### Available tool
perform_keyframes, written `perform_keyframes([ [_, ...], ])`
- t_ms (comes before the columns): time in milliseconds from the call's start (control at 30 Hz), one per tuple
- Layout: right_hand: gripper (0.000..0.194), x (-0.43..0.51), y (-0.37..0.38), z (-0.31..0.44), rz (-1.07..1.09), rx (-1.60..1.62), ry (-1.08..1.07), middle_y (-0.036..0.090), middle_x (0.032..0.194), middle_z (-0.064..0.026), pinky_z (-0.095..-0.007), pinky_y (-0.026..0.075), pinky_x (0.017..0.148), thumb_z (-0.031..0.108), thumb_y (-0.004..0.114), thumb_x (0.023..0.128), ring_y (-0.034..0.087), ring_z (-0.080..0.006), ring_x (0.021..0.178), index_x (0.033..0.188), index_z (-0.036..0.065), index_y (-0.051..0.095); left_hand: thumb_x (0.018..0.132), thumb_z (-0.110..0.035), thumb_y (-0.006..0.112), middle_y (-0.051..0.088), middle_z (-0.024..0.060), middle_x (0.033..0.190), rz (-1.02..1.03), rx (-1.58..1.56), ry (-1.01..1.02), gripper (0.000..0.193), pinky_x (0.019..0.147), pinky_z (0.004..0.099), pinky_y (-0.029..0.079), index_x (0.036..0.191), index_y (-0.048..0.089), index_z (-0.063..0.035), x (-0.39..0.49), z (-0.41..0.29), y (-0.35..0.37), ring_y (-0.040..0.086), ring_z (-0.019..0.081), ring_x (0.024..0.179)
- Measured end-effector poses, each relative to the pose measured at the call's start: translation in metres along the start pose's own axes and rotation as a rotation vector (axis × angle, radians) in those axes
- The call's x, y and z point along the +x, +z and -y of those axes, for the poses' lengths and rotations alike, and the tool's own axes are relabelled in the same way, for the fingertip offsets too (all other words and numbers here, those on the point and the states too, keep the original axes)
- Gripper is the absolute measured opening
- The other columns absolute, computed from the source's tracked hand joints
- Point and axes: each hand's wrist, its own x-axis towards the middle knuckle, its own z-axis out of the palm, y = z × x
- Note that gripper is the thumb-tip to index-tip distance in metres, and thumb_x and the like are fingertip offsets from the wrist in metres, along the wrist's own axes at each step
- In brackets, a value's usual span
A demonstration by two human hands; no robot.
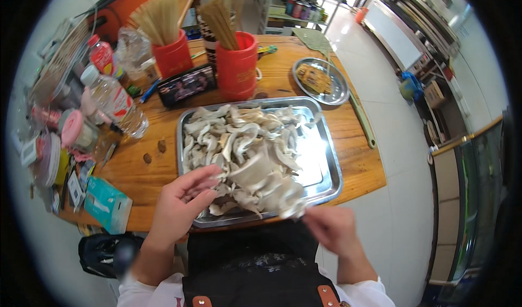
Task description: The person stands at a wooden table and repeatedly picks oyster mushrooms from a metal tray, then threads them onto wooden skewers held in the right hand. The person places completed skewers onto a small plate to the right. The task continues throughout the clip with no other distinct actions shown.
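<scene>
Pale torn oyster mushroom pieces (pixel 240 139) are heaped in a rectangular metal tray (pixel 335 176), mostly over its left and middle part. My right hand (pixel 332 227) is closed at the tray's near right edge. From it a blurred, bunched row of mushroom pieces (pixel 281 192) stretches up and left over the heap, apparently threaded on a stick that I cannot see. My left hand (pixel 183 201) is at the tray's near left side, thumb and fingers apart, fingertips close beside the heap. Whether they touch a piece is unclear.
Red cups (pixel 236 72) of bamboo skewers (pixel 157 19) stand behind the tray, near a propped phone (pixel 187 84). Bottles (pixel 116 99) and a teal box (pixel 108 205) crowd the left. A metal plate (pixel 340 88) of food and a green fly swatter (pixel 363 121) lie right.
</scene>
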Motion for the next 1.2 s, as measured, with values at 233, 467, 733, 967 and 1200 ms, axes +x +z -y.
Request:
perform_keyframes([
  [233, 0.015, -0.008, -0.072, -0.087, -0.063, -0.563, 0.117, 0.057, 0.061, -0.0060, -0.0321, 0.045, 0.049, 0.009, 0.070, 0.075, 0.056, -0.0237, 0.053, 0.089, 0.012, 0.067, 0.084, 0.000, 0.057, 0.051, 0.0120, 0.124, 0.006, 0.177, 0.265, 0.029, 0.098, 0.0291, 0.038, 0.113, 0.058, 0.0021, 0.006, -0.009, -0.027, 0.049, 0.0180, 0.115],
  [467, 0.012, 0.033, -0.099, -0.082, 0.078, -0.658, 0.017, 0.060, 0.072, -0.0087, -0.0344, 0.044, 0.053, 0.009, 0.068, 0.077, 0.058, -0.0220, 0.061, 0.089, 0.006, 0.067, 0.081, -0.001, 0.059, 0.058, 0.0114, 0.114, -0.158, 0.407, 0.330, 0.023, 0.096, 0.0298, 0.039, 0.104, 0.063, 0.0003, -0.010, -0.013, -0.042, 0.053, 0.0207, 0.109],
  [733, 0.011, 0.172, -0.032, -0.047, -0.135, -0.225, -0.112, 0.062, 0.078, -0.0085, -0.0276, 0.047, 0.057, 0.008, 0.066, 0.081, 0.060, -0.0184, 0.066, 0.091, 0.002, 0.065, 0.077, -0.001, 0.064, 0.063, 0.0113, 0.102, -0.249, 0.687, 0.297, 0.021, 0.086, 0.0302, 0.045, 0.098, 0.064, -0.0009, -0.034, -0.006, -0.057, 0.060, 0.0229, 0.097],
  [967, 0.021, 0.285, 0.053, -0.029, -0.245, -0.213, -0.210, 0.063, 0.083, -0.0062, -0.0303, 0.047, 0.064, 0.024, 0.064, 0.084, 0.059, -0.0189, 0.070, 0.097, 0.007, 0.067, 0.077, -0.004, 0.066, 0.064, 0.0122, 0.097, -0.305, 0.789, 0.302, 0.020, 0.081, 0.0316, 0.048, 0.097, 0.065, -0.0014, -0.056, -0.005, -0.061, 0.061, 0.0258, 0.092],
  [1200, 0.019, 0.302, 0.061, -0.034, -0.202, -0.221, -0.174, 0.063, 0.074, -0.0065, -0.0295, 0.047, 0.062, 0.021, 0.065, 0.081, 0.058, -0.0162, 0.064, 0.094, 0.007, 0.067, 0.076, -0.015, 0.070, 0.061, 0.0086, 0.090, -0.232, 0.938, 0.325, 0.020, 0.074, 0.0347, 0.047, 0.094, 0.066, -0.0057, -0.049, 0.008, -0.052, 0.059, 0.0270, 0.086],
])
